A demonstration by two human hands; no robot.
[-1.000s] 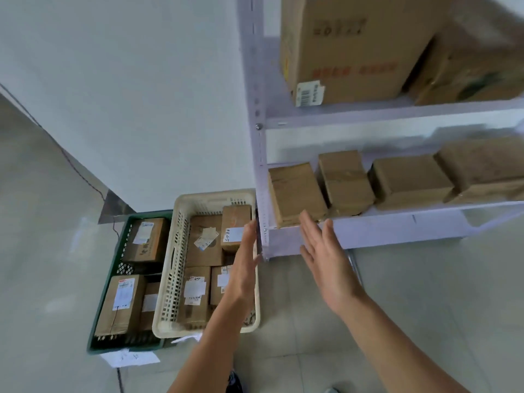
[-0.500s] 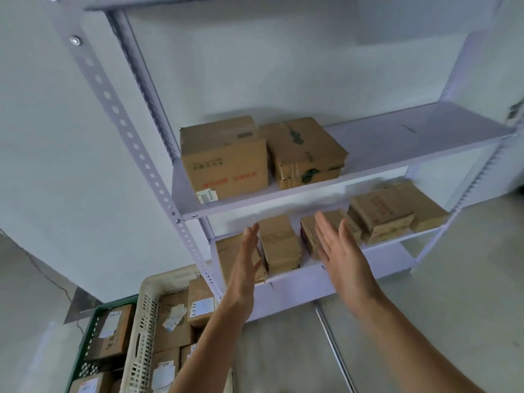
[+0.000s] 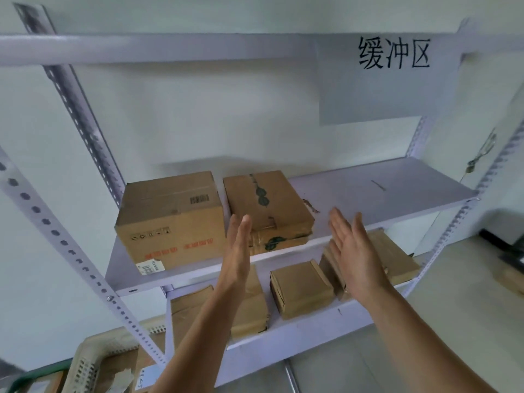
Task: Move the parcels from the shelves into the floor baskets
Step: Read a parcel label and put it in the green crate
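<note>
Two hands were raised with nothing in them, fingers straight and palms turned toward each other. The left hand (image 3: 236, 251) was at seven o'clock of the flat parcel (image 3: 266, 205) with green tape, and the right hand (image 3: 354, 251) at its four o'clock, the two well apart. That gap roughly matched the parcel's width, so they seemed set to close on its two sides. The left hand overlapped the parcel's near corner, and whether it touched could not be told. The right hand was clear of it.

The parcel lay flat near the front edge of the middle shelf (image 3: 382, 191), just beside the big carton (image 3: 170, 219) at its nine o'clock. The open shelf at its three o'clock left room for the right hand to come in.

Several smaller parcels (image 3: 300, 287) lay on the lower shelf, at six o'clock of the flat one. The cream basket (image 3: 85, 353) sat at seven o'clock of the view, with the green basket (image 3: 34, 374) at its nine o'clock. Both were close beside the rack, likely to keep each carry short.
</note>
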